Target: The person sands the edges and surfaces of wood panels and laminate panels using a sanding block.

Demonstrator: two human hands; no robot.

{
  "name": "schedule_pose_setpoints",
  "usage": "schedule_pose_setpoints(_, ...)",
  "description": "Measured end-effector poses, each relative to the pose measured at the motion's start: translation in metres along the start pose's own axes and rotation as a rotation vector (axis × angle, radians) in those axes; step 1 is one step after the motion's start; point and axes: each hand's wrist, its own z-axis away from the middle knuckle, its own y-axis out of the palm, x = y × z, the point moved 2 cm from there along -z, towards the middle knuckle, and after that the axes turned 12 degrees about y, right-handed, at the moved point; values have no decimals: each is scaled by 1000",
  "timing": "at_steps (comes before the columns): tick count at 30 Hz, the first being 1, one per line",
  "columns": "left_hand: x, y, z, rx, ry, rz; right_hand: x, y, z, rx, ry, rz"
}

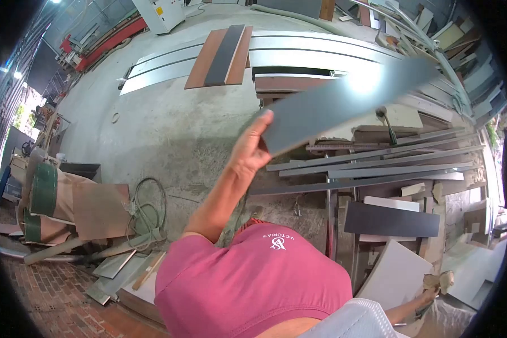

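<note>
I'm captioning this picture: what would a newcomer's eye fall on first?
The long grey board would likely come first, gripped at one end by the left hand and shining right of centre. Below, the pink shirt fills the bottom middle. Near the top, a dark strip lies on brown boards.

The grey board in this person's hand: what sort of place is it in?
Probably a furniture or board-cutting workshop: the left hand grips the grey board, brown panels lie beyond, and long strips lie nearer the person.
</note>
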Motion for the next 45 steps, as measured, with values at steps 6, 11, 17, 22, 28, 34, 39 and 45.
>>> schedule_pose_setpoints(6,-99,-94,-80,-260,521,-57,75,0,110,-142,62,314)
schedule_pose_setpoints(11,-170,-205,-164,-338,645,-94,17,-15,78,-65,16,17)
schedule_pose_setpoints(17,-213,-285,-233,-540,722,8,41,-16,159,-17,72,-78)
schedule_pose_setpoints(22,-217,-324,-275,-665,674,22,24,-28,172,-27,62,-88)
schedule_pose_setpoints(28,-199,-372,-319,-619,572,15,20,-35,201,-60,71,-22)
schedule_pose_setpoints(34,-183,-374,-309,-367,37,-548,-5,-34,224,-1,34,13)
schedule_pose_setpoints(39,-176,-382,-297,-355,-70,-798,51,50,337,184,19,-54)
schedule_pose_setpoints(45,-68,-107,-148,394,50,-786,141,121,412,393,69,-211)
